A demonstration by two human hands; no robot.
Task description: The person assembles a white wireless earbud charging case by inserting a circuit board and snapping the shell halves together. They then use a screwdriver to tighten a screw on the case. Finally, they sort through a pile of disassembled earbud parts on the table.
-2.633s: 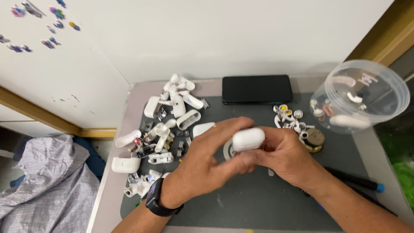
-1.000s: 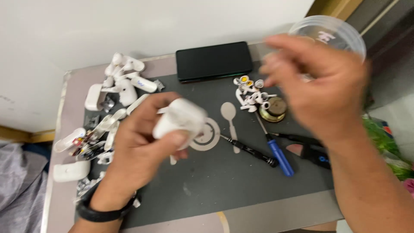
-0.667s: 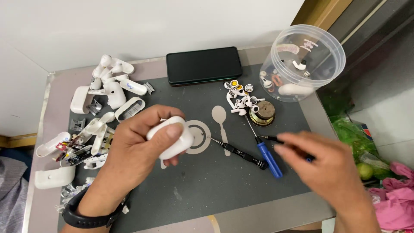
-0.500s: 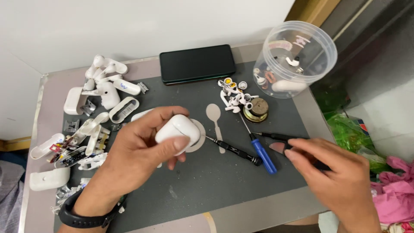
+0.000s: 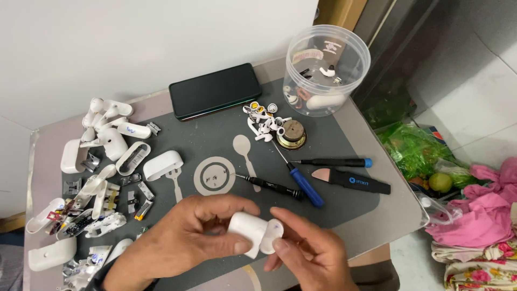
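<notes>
While both hands meet low over the tabletop (image 5: 377, 215), a small white case (image 5: 253, 233) sits between them. The left hand (image 5: 188, 237) pinches its body. The right hand (image 5: 309, 256) pinches its open lid.

Two hands (image 5: 188, 242) (image 5: 309, 256), one white earbud case (image 5: 253, 234), three screwdrivers (image 5: 269, 186) (image 5: 301, 180) (image 5: 334, 161), one black phone (image 5: 215, 91), one clear tub (image 5: 326, 70).
</notes>
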